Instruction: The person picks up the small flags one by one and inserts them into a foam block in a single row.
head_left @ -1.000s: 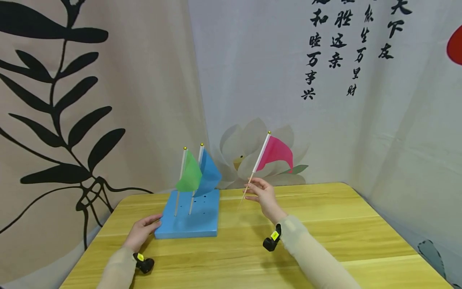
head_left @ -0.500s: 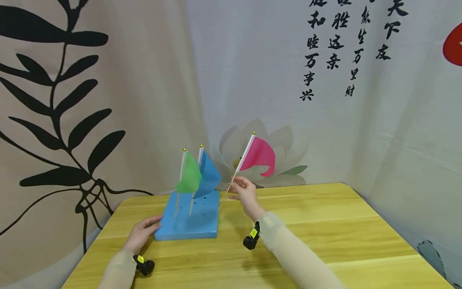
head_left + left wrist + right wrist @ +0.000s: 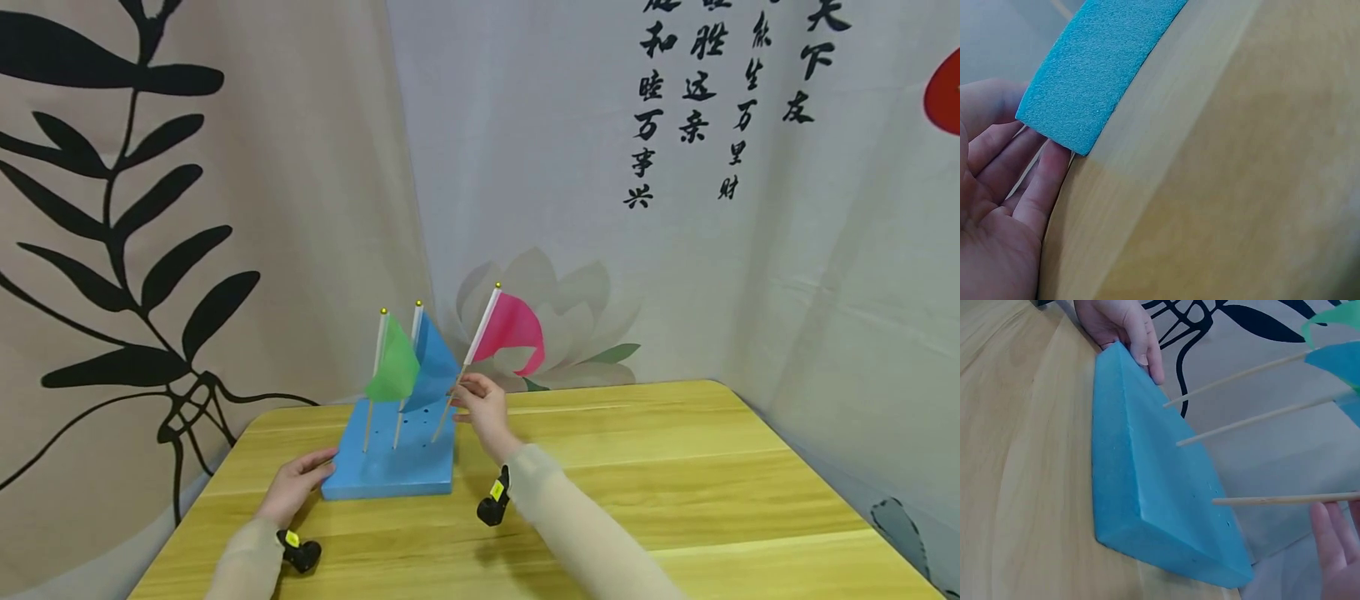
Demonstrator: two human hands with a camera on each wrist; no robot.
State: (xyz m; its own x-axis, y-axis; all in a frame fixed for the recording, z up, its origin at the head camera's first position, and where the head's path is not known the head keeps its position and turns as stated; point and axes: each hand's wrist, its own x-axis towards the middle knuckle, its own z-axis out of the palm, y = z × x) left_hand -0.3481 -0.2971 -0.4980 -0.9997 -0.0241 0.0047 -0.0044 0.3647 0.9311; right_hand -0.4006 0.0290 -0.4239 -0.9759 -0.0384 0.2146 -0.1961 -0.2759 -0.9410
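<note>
My right hand (image 3: 483, 412) pinches the thin wooden stick of a pink flag (image 3: 510, 329), which leans with its top to the right. The stick's lower tip is close over the right part of a blue foam block (image 3: 390, 479) with small holes in its top. In the right wrist view this stick (image 3: 1272, 500) points at the block's top face. At the block's left edge rests my left hand (image 3: 296, 479), its extended fingers touching the side and top. A green flag (image 3: 392, 367) and a blue flag (image 3: 435, 362) stand upright in the block.
The block lies on a wooden table (image 3: 600, 467), toward its left half. A cloth backdrop (image 3: 525, 167) with black leaves, a pale flower and written characters hangs behind it. Black wrist cameras (image 3: 492, 500) are strapped at both cuffs.
My right hand has carried the pink flag leftward, from beside the block to over its right part, and slightly lower. The left hand and the other flags stay in place.
</note>
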